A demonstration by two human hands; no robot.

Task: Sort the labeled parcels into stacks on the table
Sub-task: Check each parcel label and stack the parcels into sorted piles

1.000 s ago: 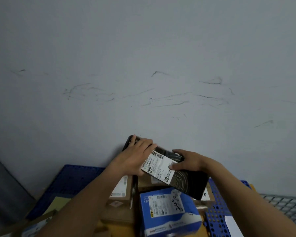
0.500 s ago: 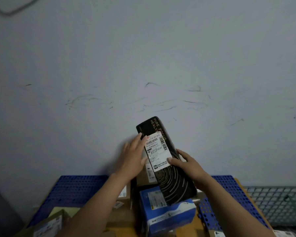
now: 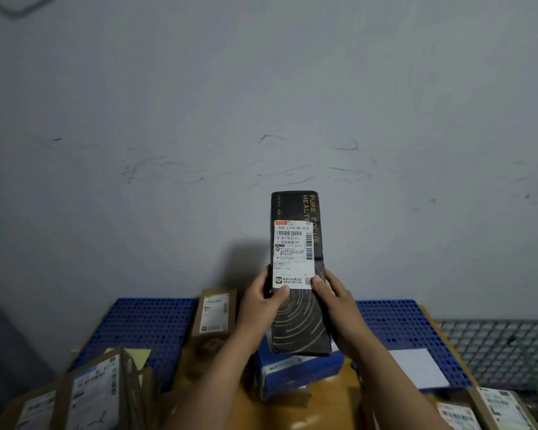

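A long black parcel (image 3: 298, 324) with gold print and a white shipping label (image 3: 292, 252) stands upright in front of the grey wall. My left hand (image 3: 263, 305) grips its left edge and my right hand (image 3: 336, 305) grips its right edge, both near the label's lower corners. Below it lies a blue box (image 3: 295, 372), partly hidden by the parcel and my forearms. A brown labeled carton (image 3: 215, 311) stands upright just left of my left hand.
Blue perforated mats (image 3: 146, 330) cover the table on both sides. Brown labeled cartons (image 3: 84, 395) stand at the lower left, more labeled parcels (image 3: 491, 408) at the lower right. A white sheet (image 3: 416, 367) lies on the right mat. A wire grid (image 3: 503, 349) is at the far right.
The black parcel has turned from lying slanted across the boxes to standing upright, raised in front of the wall. Both hands slid down to its lower half.
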